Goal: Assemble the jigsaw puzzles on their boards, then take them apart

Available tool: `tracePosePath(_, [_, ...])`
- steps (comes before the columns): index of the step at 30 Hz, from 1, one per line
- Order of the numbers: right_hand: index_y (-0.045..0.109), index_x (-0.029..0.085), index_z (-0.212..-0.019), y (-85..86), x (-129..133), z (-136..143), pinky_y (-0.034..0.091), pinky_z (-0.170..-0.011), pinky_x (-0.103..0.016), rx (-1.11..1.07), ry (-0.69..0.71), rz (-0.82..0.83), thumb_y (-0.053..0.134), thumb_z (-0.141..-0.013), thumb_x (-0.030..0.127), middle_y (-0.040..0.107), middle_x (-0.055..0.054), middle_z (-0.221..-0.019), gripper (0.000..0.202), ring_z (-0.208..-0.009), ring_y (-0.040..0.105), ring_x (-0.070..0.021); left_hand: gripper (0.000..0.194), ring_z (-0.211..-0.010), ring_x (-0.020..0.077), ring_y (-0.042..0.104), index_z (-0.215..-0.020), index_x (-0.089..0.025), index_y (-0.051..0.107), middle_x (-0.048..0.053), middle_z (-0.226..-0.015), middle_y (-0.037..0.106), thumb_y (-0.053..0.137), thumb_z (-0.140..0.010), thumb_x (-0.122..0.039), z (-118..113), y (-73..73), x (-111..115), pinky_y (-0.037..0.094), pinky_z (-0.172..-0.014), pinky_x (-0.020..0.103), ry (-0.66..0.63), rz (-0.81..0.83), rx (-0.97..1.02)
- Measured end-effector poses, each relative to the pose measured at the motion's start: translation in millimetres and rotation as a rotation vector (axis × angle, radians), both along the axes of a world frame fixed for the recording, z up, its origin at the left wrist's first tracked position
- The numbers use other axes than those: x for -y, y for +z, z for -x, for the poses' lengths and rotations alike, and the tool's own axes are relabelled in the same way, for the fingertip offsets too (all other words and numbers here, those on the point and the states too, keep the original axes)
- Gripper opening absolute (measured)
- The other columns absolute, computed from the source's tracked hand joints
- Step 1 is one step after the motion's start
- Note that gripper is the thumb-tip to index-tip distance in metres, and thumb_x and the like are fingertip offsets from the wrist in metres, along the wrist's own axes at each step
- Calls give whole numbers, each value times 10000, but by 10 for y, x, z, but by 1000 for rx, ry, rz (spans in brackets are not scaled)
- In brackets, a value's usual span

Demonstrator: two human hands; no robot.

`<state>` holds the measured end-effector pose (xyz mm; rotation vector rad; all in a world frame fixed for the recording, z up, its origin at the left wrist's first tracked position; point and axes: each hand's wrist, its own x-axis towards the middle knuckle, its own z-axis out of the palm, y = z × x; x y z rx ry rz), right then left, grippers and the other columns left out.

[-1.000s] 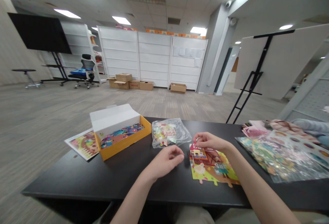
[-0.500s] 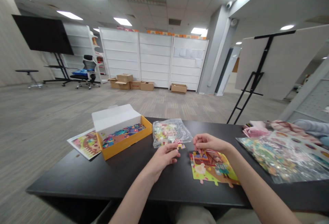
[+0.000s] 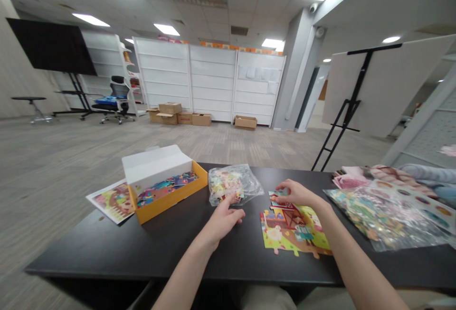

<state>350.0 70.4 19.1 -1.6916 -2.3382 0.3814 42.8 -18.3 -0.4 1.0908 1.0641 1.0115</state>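
Observation:
My right hand [image 3: 299, 193] is bent over a teal and red puzzle piece [image 3: 273, 196], its fingertips closed on it at the top left of the partly joined puzzle [image 3: 281, 239]. That puzzle shows a white hen, a red barn and a figure in teal, with knobbed edges along its front. To the left, my left hand [image 3: 223, 222] reaches to the clear plastic bag [image 3: 252, 184] of loose puzzle pieces [image 3: 228, 182]. Its thumb and forefinger are apart, and the forefinger lies at the bag's near edge. The undersides of the left fingers are hidden.
An open yellow box [image 3: 171, 205] with colourful pieces stands on the black table [image 3: 142, 253], beside a printed picture sheet [image 3: 114, 201]. On the right lie another plastic bag of pieces [image 3: 381, 215] and some folded fabric [image 3: 395, 177]. Behind the table stands a black easel [image 3: 342, 125].
My right hand has moved up and away from the puzzle's middle, and a teal and red piece now shows under its fingertips. The left fingers have shifted onto the bag. The view has turned slightly right.

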Motion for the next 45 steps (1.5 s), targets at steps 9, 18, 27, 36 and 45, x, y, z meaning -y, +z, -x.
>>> tracePosePath(9, [679,159,-1041,32,64,71,452,-712,-288,-7,-14,123,828,-618,454,671,-80,-988,536,-822,606,-222,667,-690,88,582,-1372,-114,579,135,-1193,635,772,-740,-207,18,27,-14,492,-647,234,-2,-42,-51])
tracePosePath(18, [529,204,-921,-78,-23,31,372,-574,-263,-409,48,235,751,-714,497,617,23,-705,422,-627,543,-153,802,-826,128,639,-1442,-240,484,169,-1509,430,811,-710,-254,-25,-20,-33,496,-715,273,-74,-105,50])
tracePosePath(27, [540,181,-941,159,173,204,293,-518,-210,-692,276,549,760,-793,542,572,63,-657,448,-534,448,-70,288,-797,156,624,-996,-156,683,54,-892,671,731,-805,-366,-65,81,72,461,-674,252,-336,-172,-54])
tracePosePath(36, [511,179,-851,38,330,641,341,-533,-181,-704,416,736,809,-782,452,598,57,-688,411,-581,504,-63,451,-886,190,655,-1105,-134,748,117,-1007,743,755,-796,-462,-21,172,194,486,-777,289,-478,-92,14])
tracePosePath(45, [597,172,-982,194,273,421,472,-640,-243,-746,317,639,779,-788,519,718,-37,-892,437,-693,628,-117,362,-838,153,637,-1065,-153,762,99,-992,742,790,-786,-382,169,65,63,497,-738,250,-116,-27,62])
